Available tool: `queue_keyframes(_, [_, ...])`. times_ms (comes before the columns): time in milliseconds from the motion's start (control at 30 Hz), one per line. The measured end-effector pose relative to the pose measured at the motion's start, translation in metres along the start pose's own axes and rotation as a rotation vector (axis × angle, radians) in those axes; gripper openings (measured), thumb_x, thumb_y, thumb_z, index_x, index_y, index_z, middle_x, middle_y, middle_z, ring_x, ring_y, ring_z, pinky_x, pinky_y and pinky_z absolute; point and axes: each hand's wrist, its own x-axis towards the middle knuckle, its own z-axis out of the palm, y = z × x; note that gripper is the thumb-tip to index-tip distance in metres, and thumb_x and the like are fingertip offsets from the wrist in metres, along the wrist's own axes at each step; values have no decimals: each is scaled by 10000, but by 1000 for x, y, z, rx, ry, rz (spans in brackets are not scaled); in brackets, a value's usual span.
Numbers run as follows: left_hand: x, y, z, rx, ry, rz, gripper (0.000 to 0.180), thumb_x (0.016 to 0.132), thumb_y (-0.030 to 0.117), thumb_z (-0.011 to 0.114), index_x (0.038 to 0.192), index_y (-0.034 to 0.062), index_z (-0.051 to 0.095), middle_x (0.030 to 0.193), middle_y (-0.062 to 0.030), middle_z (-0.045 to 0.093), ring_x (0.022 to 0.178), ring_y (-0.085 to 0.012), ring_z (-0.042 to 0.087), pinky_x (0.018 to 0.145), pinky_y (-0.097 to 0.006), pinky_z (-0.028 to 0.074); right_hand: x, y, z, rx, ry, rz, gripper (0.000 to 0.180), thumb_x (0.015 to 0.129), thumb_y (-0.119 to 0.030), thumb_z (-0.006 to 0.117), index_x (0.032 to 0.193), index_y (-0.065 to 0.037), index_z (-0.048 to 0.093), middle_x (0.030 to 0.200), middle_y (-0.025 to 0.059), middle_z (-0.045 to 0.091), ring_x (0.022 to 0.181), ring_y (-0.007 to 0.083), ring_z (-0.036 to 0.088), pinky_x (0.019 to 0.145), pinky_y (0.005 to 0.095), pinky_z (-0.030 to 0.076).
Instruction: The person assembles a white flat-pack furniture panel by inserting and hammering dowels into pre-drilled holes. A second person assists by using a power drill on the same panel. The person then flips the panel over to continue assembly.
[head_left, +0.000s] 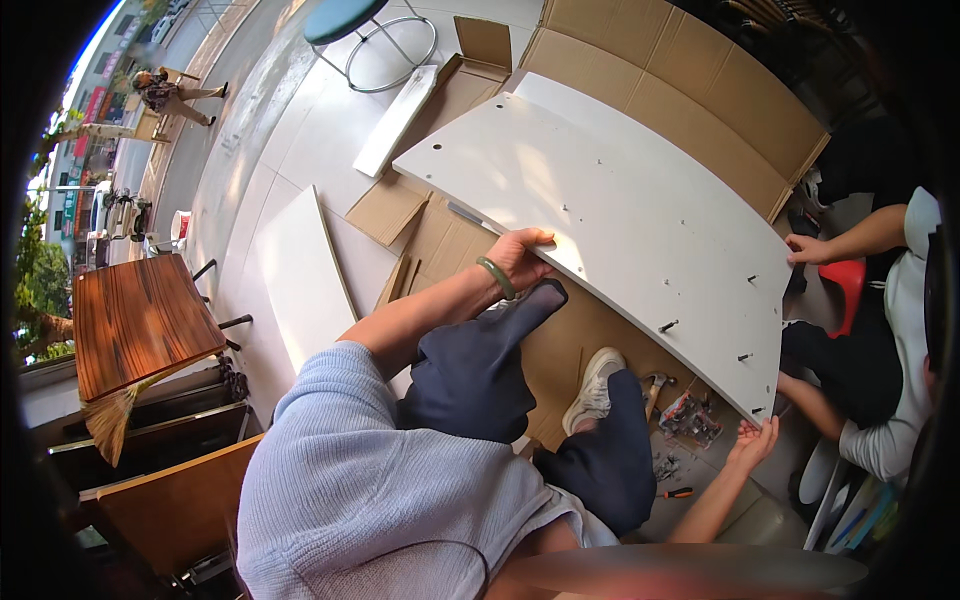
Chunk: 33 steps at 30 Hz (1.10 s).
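- The person's right hand [752,440], palm up with fingers spread, meets the lower corner of a large white panel [620,220] and is not closed on it.
- The left hand [520,256], a green bangle [497,277] on its wrist, clamps the panel's near edge.
- The panel slants over flattened cardboard [690,80], small pegs jutting from its face.
- Another person's hand [806,249] steadies the far edge; a hammer [656,385] and loose hardware [690,420] lie beneath.

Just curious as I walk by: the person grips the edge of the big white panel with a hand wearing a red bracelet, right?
Not quite: the bracelet is green, not red. The head view shows that hand gripping the edge of the big white panel.
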Motion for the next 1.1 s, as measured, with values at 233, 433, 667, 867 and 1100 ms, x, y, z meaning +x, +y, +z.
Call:
queue_keyframes(233, [14, 10, -50, -31, -58, -28, 207, 789, -8, 589, 988, -56, 562, 1013, -153, 619, 979, -265, 611, 967, -409, 480, 50, 16, -42, -194, -480, 456, 288, 881, -230, 532, 1109, -54, 551, 989, 68, 631, 870, 197, 623, 710, 336, 518])
queue_keyframes(433, [15, 19, -67, -31, -105, -90, 234, 771, -26, 577, 996, -94, 574, 998, -172, 633, 974, -280, 622, 963, -422, 479, 111, 21, 19, -134, -374, 659, 415, 956, -376, 466, 1155, -16, 528, 1143, 120, 605, 1040, 259, 581, 931, 433, 460])
queue_keyframes(667, [-24, 36, -107, -138, -14, 52, 327, 757, -3, 572, 1072, -90, 555, 1067, -188, 624, 1029, -288, 605, 975, -452, 453, 99, 27, 109, -322, -446, 661, 606, 947, -429, 441, 1319, 47, 385, 1278, 183, 486, 1138, 342, 499, 960, 447, 431])
queue_keyframes(867, [-45, 65, -134, -396, -7, 300, 593, 726, 49, 632, 1279, -20, 430, 1287, -172, 510, 1224, -321, 458, 1081, -498, 298, 37, 20, 224, -316, -457, 339, 547, 948, -397, 468, 1242, 64, 461, 1182, 168, 544, 1046, 298, 552, 890, 396, 467])
queue_keyframes(1100, [-43, 117, -171, -608, -79, 556, 526, 782, 79, 643, 1263, 13, 440, 1305, -125, 498, 1252, -286, 430, 1105, -482, 272, -66, 22, 395, -306, -560, 172, 455, 948, -350, 502, 1087, 79, 564, 1045, 143, 613, 896, 234, 619, 770, 336, 515])
